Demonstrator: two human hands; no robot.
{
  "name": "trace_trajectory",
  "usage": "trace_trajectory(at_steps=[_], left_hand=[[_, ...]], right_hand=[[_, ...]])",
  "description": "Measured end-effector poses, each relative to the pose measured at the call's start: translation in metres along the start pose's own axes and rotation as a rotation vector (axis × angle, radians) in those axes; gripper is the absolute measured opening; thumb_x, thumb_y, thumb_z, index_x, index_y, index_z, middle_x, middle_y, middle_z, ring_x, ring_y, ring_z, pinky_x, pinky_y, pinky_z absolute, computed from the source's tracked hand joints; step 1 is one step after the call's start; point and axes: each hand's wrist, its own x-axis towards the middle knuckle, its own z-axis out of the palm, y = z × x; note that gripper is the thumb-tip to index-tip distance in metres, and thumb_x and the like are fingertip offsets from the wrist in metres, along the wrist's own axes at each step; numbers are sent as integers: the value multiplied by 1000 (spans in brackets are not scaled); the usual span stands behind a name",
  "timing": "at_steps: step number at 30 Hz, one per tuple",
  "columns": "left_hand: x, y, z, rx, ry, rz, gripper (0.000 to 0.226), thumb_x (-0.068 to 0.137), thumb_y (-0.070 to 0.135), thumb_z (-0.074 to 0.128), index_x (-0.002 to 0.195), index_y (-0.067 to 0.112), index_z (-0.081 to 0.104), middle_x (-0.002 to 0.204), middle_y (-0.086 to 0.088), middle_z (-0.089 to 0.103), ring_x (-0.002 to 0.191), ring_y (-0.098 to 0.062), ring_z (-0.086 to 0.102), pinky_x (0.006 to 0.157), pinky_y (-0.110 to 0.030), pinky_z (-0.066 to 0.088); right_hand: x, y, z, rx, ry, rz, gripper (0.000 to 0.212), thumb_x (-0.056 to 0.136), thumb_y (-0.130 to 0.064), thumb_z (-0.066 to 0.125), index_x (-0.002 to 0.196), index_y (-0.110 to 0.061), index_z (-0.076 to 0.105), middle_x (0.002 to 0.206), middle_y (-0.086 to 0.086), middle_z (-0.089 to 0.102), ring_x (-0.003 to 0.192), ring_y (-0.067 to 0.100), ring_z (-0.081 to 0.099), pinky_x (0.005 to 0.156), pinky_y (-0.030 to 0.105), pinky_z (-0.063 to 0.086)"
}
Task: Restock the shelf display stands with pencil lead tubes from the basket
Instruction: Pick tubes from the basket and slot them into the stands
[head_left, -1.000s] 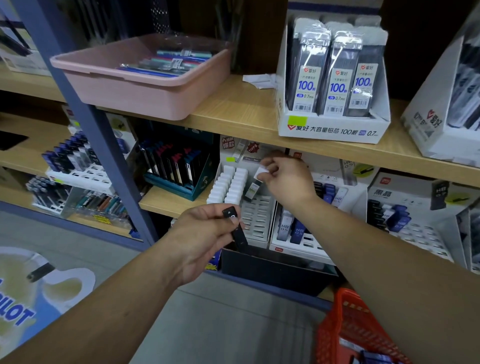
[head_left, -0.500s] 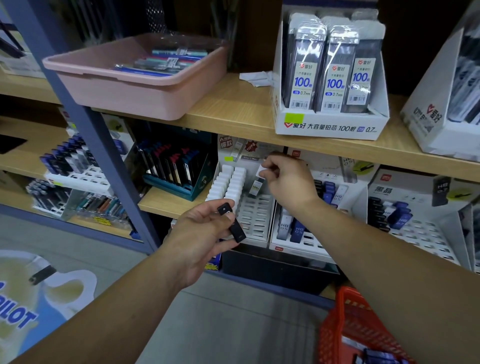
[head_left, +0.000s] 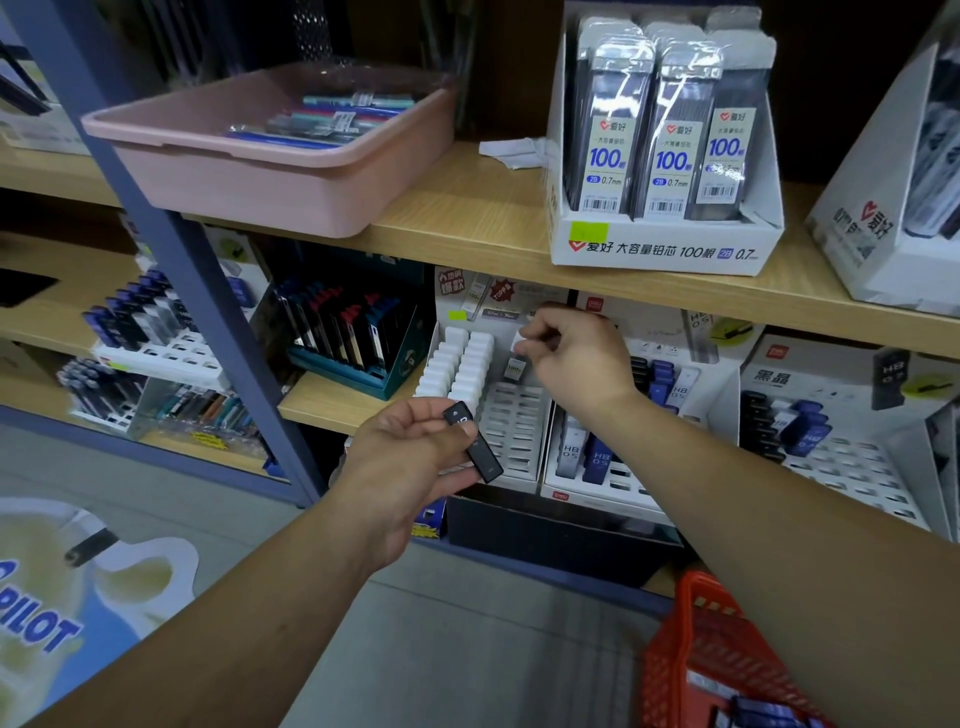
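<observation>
My left hand (head_left: 410, 467) pinches a black lead tube (head_left: 474, 441) between thumb and fingers, in front of the lower shelf. My right hand (head_left: 576, 358) pinches the white cap of a white-capped lead tube (head_left: 517, 358) at the top of the third column of a white display stand (head_left: 514, 431). Two columns of white-capped tubes (head_left: 460, 366) fill the stand's left side; the slots below my right hand are bare. The orange basket (head_left: 701, 670) hangs at the lower right under my right forearm.
Another stand (head_left: 618, 483) with blue and white HB tubes sits to the right. A teal box of dark tubes (head_left: 353, 338) is to the left. The upper shelf carries a pink tray (head_left: 270, 156) and a white box of 100-lead packs (head_left: 665, 145). A blue upright post (head_left: 197, 291) stands left.
My right hand with the white-capped tube has moved slightly up toward the stand's back row. My left hand has held the black tube in much the same place.
</observation>
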Motion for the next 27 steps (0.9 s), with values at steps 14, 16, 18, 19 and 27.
trace_trajectory(at_steps=[14, 16, 18, 19, 27], left_hand=[[5, -3, -2, 5, 28, 15, 26, 89, 2, 77, 113, 9, 69, 104, -13, 79, 92, -25, 78, 77, -38, 65], [6, -3, -4, 17, 39, 21, 27, 88, 5, 80, 112, 11, 71, 104, -10, 79, 94, -23, 78, 77, -37, 65], [7, -2, -4, 20, 30, 19, 25, 90, 9, 79, 114, 11, 71, 106, -10, 79, 96, -23, 78, 79, -36, 64], [6, -2, -3, 10, 23, 17, 24, 92, 10, 77, 115, 11, 71, 106, -12, 79, 97, -25, 77, 80, -36, 64], [-9, 11, 20, 8, -49, 17, 21, 97, 7, 71, 117, 4, 67, 105, -19, 78, 94, -30, 78, 77, -34, 65]], right_hand=[[1, -7, 2, -241, -90, -95, 17, 99, -23, 62, 110, -29, 74, 114, -5, 74, 107, 25, 65, 88, 35, 53], [-2, -9, 4, -325, -113, -164, 22, 99, -25, 62, 118, -28, 73, 125, -2, 67, 116, 27, 61, 91, 37, 50], [-7, -12, 3, -404, -129, -201, 30, 96, -29, 64, 125, -29, 71, 128, 3, 59, 121, 29, 55, 93, 38, 49], [-9, -14, 1, -425, -141, -196, 33, 95, -31, 64, 127, -30, 70, 128, 5, 56, 122, 30, 52, 93, 38, 49], [-36, -35, -60, 247, -459, -29, 14, 97, -12, 71, 109, -14, 76, 76, -8, 68, 62, 8, 61, 60, 24, 50]])
